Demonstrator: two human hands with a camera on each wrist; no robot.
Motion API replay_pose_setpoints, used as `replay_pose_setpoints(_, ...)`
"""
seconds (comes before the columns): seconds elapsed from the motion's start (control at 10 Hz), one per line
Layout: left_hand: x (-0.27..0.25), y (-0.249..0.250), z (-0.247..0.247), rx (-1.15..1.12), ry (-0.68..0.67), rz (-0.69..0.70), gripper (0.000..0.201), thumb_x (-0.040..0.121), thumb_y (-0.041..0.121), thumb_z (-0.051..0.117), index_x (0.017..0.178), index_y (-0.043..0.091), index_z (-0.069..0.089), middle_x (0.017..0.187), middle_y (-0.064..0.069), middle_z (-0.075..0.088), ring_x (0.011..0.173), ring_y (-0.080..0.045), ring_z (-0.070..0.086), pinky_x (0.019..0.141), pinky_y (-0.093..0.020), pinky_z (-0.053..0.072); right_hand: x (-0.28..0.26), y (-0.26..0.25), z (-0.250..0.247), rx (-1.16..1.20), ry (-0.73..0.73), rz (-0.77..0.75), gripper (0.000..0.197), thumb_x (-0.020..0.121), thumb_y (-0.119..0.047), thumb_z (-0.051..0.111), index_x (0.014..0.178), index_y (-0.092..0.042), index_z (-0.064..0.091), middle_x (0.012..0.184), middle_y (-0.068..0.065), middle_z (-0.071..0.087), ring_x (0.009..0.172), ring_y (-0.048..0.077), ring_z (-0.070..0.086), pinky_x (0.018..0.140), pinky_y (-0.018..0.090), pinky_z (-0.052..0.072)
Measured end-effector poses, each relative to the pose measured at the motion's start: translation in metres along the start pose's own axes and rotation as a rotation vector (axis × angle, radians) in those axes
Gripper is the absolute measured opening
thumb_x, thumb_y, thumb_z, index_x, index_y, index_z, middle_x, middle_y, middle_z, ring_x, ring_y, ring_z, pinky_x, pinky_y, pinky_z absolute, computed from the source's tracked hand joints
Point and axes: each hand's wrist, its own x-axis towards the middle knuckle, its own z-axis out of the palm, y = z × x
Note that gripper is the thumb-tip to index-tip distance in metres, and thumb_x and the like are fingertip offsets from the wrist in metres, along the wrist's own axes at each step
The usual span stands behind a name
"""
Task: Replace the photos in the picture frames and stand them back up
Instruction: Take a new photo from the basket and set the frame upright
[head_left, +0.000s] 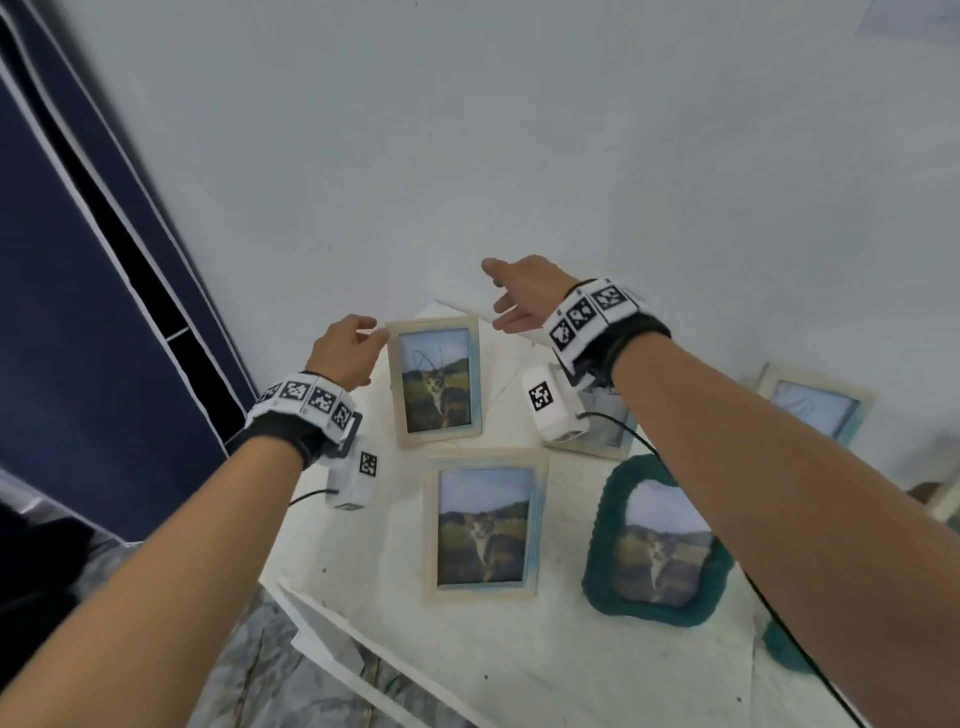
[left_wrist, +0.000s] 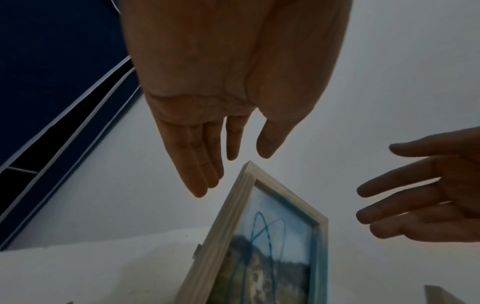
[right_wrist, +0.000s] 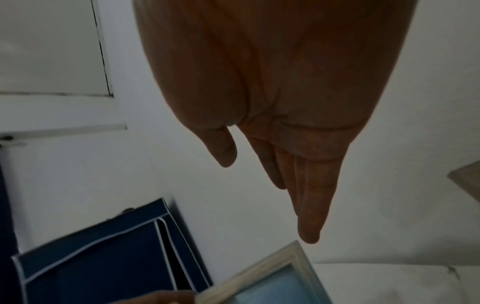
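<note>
Since both the left hand (head_left: 347, 354) and right hand (head_left: 522, 297) hang wide and empty beside the scribbled wooden frame (head_left: 439, 382) standing at the bench (head_left: 519, 670) back corner, a clumsy grab could tip it onto the neighbouring frames.

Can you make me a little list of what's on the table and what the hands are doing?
Surface: white table
Back frame: pale wooden picture frame with a scribbled cat photo, standing upright
Middle frame: pale wooden frame with a blue-tinted edge and a cat photo, upright
Fuzzy frame: teal fuzzy frame with a cat photo, upright
Far right frame: pale frame, blurred
Left hand: fingers relaxed, at the back frame's top left corner, holding nothing
Right hand: open, above the back frame, holding nothing
</note>
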Motion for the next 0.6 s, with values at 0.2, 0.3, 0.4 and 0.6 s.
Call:
replay_pose_setpoints(0.2,0.018,-0.003,0.009,0.105,-0.092,-0.059,0.036,0.097,0.023,0.053,0.131,0.013,0.053,0.118,-0.013,0.065,0.099,-0.027,0.067,0.080,-0.042,0.058,0.028,0.008,0.017,-0.222,-0.046,0.059,0.044,0.094,-0.022,0.056,0.132,0.000,0.050,0.128,0.020,0.057,0.111,0.034,0.061,0.077,0.036,0.056)
replay_pose_setpoints(0.3,0.017,-0.001,0.011,0.131,-0.110,-0.035,0.025,0.097,0.020,0.053,0.120,0.011,0.060,0.108,-0.013,0.069,0.092,-0.025,0.069,0.077,-0.038,0.058,0.043,0.014,0.021,-0.710,-0.170,-0.087,0.051,0.089,-0.011,0.062,0.136,0.000,0.045,0.129,0.019,0.056,0.115,0.032,0.057,0.090,0.039,0.051)
replay_pose_setpoints(0.4,0.013,0.005,0.005,0.113,-0.092,0.003,0.022,0.097,0.019,0.053,0.117,0.012,0.060,0.107,-0.013,0.070,0.090,-0.024,0.069,0.073,-0.035,0.056,0.038,0.010,0.020,-0.269,-0.101,0.026,0.043,0.092,-0.018,0.056,0.132,-0.002,0.051,0.124,0.017,0.059,0.105,0.030,0.062,0.070,0.029,0.054)
replay_pose_setpoints(0.6,-0.009,0.047,-0.017,0.059,-0.011,0.229,0.025,0.099,0.022,0.052,0.122,0.013,0.059,0.104,-0.013,0.070,0.091,-0.025,0.069,0.078,-0.040,0.057,0.024,-0.003,-0.006,-0.024,0.063,-0.074,0.025,0.090,-0.016,0.053,0.111,-0.004,0.062,0.095,0.012,0.060,0.080,0.024,0.059,0.078,0.038,0.056)
